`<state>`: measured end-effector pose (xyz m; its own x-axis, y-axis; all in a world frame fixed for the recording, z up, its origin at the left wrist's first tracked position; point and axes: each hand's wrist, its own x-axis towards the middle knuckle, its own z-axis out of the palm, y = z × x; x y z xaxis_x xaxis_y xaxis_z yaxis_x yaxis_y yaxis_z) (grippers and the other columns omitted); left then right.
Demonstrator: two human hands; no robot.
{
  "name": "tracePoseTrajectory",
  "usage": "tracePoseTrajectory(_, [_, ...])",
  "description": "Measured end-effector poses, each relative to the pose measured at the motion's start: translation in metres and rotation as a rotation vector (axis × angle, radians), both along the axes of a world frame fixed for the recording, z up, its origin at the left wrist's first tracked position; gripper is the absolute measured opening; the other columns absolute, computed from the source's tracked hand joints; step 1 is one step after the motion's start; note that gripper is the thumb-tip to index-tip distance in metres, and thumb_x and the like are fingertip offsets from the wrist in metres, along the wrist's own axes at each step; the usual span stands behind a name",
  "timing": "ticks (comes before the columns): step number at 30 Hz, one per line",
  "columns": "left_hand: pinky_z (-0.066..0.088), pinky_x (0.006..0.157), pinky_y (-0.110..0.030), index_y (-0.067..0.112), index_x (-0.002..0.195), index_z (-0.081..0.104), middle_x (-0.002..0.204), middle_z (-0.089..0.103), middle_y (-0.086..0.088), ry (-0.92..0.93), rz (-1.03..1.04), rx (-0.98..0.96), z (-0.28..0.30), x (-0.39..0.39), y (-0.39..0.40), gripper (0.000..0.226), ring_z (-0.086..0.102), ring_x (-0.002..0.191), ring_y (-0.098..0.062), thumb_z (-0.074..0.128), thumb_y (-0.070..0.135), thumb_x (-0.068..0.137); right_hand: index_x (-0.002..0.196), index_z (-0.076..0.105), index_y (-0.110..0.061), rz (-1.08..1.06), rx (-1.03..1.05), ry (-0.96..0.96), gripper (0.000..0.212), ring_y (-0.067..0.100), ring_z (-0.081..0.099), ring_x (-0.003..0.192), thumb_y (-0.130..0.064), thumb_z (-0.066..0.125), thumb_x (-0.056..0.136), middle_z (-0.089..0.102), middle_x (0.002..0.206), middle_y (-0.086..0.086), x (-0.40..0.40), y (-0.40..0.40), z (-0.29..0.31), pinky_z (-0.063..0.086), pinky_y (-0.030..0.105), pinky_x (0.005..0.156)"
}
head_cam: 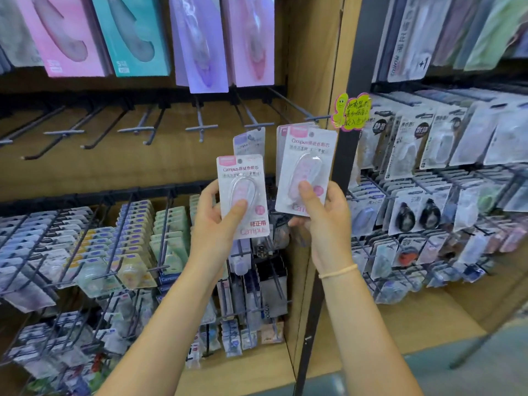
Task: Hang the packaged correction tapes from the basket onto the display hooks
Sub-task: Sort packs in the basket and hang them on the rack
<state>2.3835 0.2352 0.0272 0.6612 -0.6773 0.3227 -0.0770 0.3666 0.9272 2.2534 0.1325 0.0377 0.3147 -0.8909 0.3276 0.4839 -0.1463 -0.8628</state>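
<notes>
Overhead, bare display hooks (200, 128), purple pack (249, 141) behind two held packs (243, 195).

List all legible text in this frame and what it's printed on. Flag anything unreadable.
"Campus", top and bottom: pink-and-white blister pack held in the left hand.
"Campus", top; bottom one partly covered: matching pack stack held in the right hand.
"+1": grey hanging pack, upper right.
"5": pink box and teal box, top left.
Handwriting on the yellow smiley tag: unreadable.
Other shelf labels: too blurred.
</notes>
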Motion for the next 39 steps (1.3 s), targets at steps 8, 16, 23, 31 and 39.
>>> tracePoseTrajectory(8, [0.06,0.074,-0.025,0.028,0.138,0.046,0.107,0.078,0.013,0.011,0.002,-0.001,0.007,-0.004,-0.003,0.044,0.074,0.102,-0.011,0.062,0.01,0.1,0.094,0.064,-0.012,-0.002,0.055,0.033,0.011,0.023,0.059,0.079,-0.022,0.068,0.096,0.065,0.091,0.009,0.011,-0.02,0.004,0.047,0.025,0.045])
tracePoseTrajectory(16, [0.061,0.075,-0.027,0.018,0.131,0.059,0.109,0.079,0.004,0.02,0.014,0.032,0.005,-0.002,-0.002,0.034,0.075,0.1,-0.016,0.065,0.011,0.098,0.091,0.067,-0.014,-0.059,0.141,-0.004,0.012,0.021,0.06,0.075,-0.025,0.071,0.094,0.067,0.09,0.009,0.013,-0.022,-0.001,0.047,0.025,0.047])
tracePoseTrajectory(23, [0.062,0.086,-0.038,0.02,0.123,0.065,0.113,0.078,-0.001,0.022,0.03,0.064,-0.001,0.004,0.002,0.027,0.075,0.104,-0.02,0.067,0.014,0.096,0.09,0.066,-0.011,-0.096,0.151,-0.015,0.014,0.019,0.062,0.069,-0.024,0.072,0.092,0.068,0.088,0.011,0.016,-0.024,0.006,0.045,0.024,0.043])
tracePoseTrajectory(31, [0.06,0.074,-0.026,0.018,0.12,0.067,0.107,0.079,-0.001,-0.006,0.025,0.074,-0.003,-0.001,-0.001,0.024,0.076,0.097,-0.018,0.068,0.013,0.097,0.088,0.068,-0.015,-0.082,0.294,0.066,0.025,0.023,0.066,0.073,-0.039,0.076,0.088,0.075,0.096,0.014,0.039,-0.037,-0.007,0.048,0.027,0.051])
tracePoseTrajectory(39, [0.06,0.078,-0.032,0.02,0.102,0.073,0.101,0.079,0.003,-0.001,0.063,0.11,-0.004,0.003,-0.011,0.009,0.075,0.095,-0.019,0.074,0.018,0.093,0.098,0.061,-0.007,0.015,0.321,0.22,0.046,0.022,0.07,0.074,-0.052,0.068,0.09,0.068,0.097,0.011,0.036,-0.018,-0.038,0.056,0.032,0.059])
